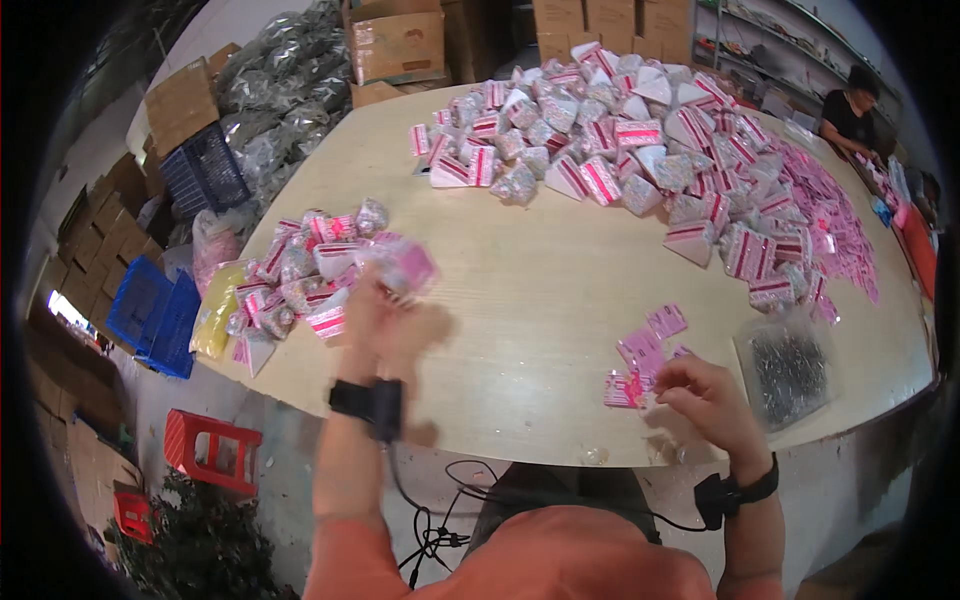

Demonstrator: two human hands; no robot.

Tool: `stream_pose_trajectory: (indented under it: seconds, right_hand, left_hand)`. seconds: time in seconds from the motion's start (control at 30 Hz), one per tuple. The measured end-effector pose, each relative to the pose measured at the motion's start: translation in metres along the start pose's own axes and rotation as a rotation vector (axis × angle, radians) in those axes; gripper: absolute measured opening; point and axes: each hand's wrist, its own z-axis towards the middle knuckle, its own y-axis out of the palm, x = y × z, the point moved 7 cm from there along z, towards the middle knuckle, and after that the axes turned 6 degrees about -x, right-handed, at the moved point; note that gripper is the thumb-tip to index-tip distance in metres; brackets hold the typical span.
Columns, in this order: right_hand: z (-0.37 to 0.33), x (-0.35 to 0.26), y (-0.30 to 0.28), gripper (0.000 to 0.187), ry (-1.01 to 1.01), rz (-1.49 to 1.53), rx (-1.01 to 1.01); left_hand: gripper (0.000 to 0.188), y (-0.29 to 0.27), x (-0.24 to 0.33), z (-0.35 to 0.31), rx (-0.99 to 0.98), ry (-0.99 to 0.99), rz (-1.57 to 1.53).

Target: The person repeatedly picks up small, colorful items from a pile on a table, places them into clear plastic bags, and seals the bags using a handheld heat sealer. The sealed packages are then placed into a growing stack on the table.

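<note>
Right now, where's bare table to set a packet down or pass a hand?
Widest bare patch: table centre, between the small packet heap by the left hand, the big packet pile beyond, and the pink labels at the right hand. A narrow strip along the near edge too. Crowded: far and right side, including the clear bag of dark bits.

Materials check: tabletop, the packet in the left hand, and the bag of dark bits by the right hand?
Tabletop: pale wood or laminate, matte, faint even sheen. Packet in the left hand: probably thin clear plastic film with a pink and white card; motion-blurred, so unsure. Bag beside the right hand: clear glossy plastic; dark small pieces show through, material unclear.
</note>
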Motion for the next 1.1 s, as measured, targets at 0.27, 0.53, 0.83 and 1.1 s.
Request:
stream_pose_trajectory:
  seconds: [0.27, 0.53, 0.83, 1.1]
  right_hand:
    - [-0.055, 0.033, -0.134, 0.013, 0.113, -0.079, 0.465]
    - [-0.066, 0.083, -0.152, 0.017, 0.354, -0.989, 0.375]
    - [-0.062, 0.083, -0.163, 0.004, 0.327, -0.851, 0.414]
    - [-0.071, 0.064, -0.182, 0.003, 0.143, -0.883, 0.576]
  left_hand:
    - [0.041, -0.016, 0.046, -0.018, 0.086, 0.403, 0.862]
    - [0.037, 0.111, -0.145, -0.064, -0.656, -0.135, 1.187]
    - [0.043, 0.171, -0.186, -0.099, -0.935, 0.372, 1.789]
    - [0.041, 0.180, -0.152, -0.094, -0.840, 0.188, 1.558]
